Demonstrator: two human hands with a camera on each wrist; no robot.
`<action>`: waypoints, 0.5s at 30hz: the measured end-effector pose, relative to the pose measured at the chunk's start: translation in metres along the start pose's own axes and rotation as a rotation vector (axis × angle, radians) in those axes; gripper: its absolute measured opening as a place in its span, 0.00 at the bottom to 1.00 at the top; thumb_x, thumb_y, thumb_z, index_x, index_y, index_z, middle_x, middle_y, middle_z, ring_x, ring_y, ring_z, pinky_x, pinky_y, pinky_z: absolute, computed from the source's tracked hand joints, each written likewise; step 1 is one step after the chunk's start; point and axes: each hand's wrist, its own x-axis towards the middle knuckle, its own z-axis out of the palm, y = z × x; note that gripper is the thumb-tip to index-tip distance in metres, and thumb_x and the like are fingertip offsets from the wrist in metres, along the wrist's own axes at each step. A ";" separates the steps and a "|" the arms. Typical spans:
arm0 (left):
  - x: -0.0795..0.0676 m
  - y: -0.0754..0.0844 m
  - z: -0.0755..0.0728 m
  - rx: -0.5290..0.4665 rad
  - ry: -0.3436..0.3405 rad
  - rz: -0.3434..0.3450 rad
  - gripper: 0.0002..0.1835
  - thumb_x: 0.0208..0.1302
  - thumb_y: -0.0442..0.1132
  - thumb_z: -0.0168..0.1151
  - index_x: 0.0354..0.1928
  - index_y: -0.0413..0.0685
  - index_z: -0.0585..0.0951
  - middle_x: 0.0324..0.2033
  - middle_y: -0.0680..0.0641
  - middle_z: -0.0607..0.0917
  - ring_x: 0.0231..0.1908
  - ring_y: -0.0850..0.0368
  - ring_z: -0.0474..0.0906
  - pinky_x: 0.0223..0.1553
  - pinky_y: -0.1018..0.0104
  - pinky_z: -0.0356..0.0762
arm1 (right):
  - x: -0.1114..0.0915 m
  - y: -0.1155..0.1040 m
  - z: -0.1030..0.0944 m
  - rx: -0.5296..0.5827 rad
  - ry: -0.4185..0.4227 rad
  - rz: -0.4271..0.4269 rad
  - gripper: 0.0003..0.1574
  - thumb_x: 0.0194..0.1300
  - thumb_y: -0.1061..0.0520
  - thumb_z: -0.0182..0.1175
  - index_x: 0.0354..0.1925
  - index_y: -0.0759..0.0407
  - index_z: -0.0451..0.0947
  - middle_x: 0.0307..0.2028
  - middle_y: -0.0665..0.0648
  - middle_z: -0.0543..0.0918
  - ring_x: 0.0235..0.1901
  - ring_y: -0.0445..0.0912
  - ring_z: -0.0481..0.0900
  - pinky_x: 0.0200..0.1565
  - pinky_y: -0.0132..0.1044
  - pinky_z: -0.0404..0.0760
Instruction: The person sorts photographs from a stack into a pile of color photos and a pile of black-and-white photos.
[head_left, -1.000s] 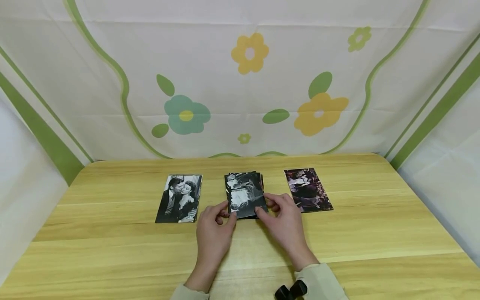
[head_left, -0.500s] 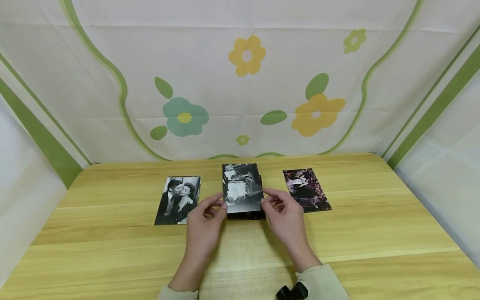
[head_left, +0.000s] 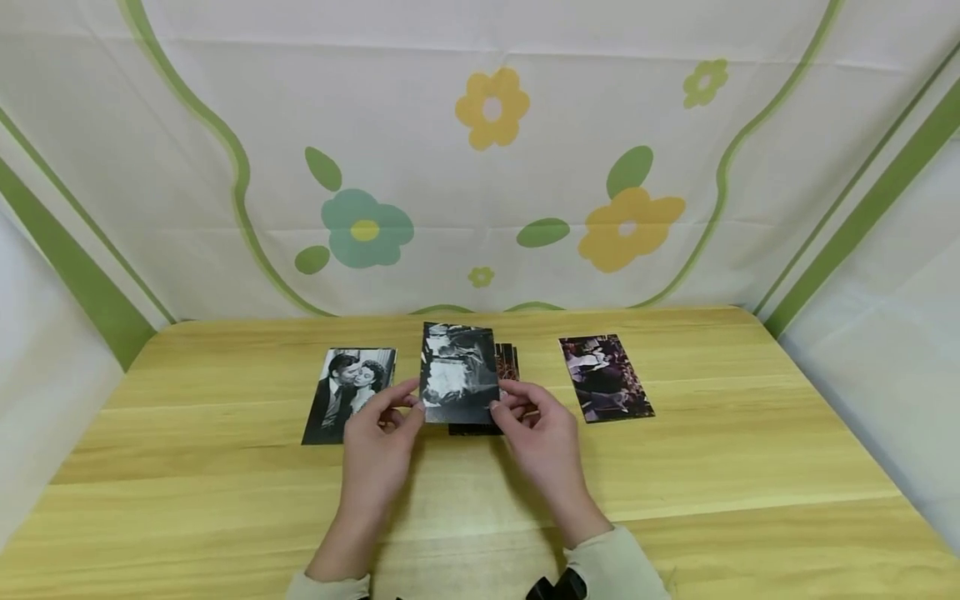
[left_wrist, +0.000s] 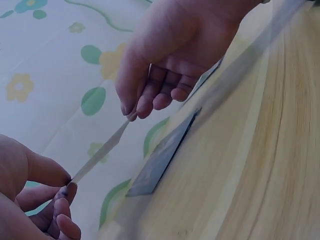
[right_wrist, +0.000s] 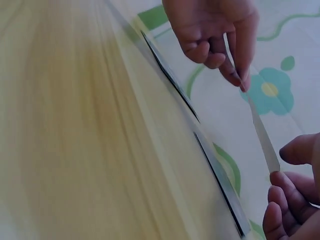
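Note:
A black-and-white photo print (head_left: 458, 375) is held up by both hands, over and left of a small stack of photos (head_left: 507, 358) on the table. My left hand (head_left: 381, 454) pinches its left edge near the bottom corner between thumb and fingers. At the opposite edge, my right hand (head_left: 542, 450) grips it with the thumb on its front. Seen nearly edge-on in the left wrist view, the raised print (left_wrist: 102, 152) stands clear of the table. The right wrist view also shows the print (right_wrist: 262, 137) spanning both hands. It hides most of the stack.
To the left lies a black-and-white photo of a couple (head_left: 348, 392), partly behind my left hand. A darker colour photo (head_left: 607, 379) lies to the right. The wooden table (head_left: 480, 517) ends at a flowered cloth backdrop (head_left: 435, 167). A black object (head_left: 557, 586) sits by the right cuff.
Both hands have lifted the top print off the stack and carried it up and left. More of the stack now shows at its right. The side photos remain on the table.

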 end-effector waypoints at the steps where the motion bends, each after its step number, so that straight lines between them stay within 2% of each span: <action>1: 0.001 -0.001 -0.003 0.005 0.009 -0.011 0.18 0.71 0.30 0.67 0.60 0.47 0.89 0.47 0.42 0.88 0.38 0.59 0.74 0.37 0.73 0.72 | -0.001 -0.001 0.004 0.004 -0.010 -0.004 0.20 0.67 0.63 0.71 0.57 0.57 0.88 0.42 0.57 0.89 0.40 0.44 0.83 0.43 0.27 0.82; 8: 0.013 -0.009 -0.034 0.059 0.109 -0.083 0.18 0.71 0.29 0.63 0.60 0.46 0.88 0.46 0.46 0.87 0.41 0.58 0.75 0.35 0.75 0.73 | -0.005 -0.014 0.043 -0.033 -0.109 -0.024 0.22 0.65 0.65 0.71 0.58 0.59 0.86 0.41 0.55 0.88 0.40 0.43 0.82 0.42 0.28 0.83; 15: 0.023 -0.019 -0.067 0.138 0.174 -0.155 0.18 0.73 0.32 0.62 0.61 0.45 0.87 0.47 0.49 0.86 0.43 0.57 0.73 0.36 0.74 0.72 | -0.012 -0.027 0.087 -0.022 -0.120 -0.044 0.23 0.64 0.68 0.70 0.58 0.63 0.85 0.41 0.55 0.88 0.35 0.39 0.82 0.39 0.28 0.84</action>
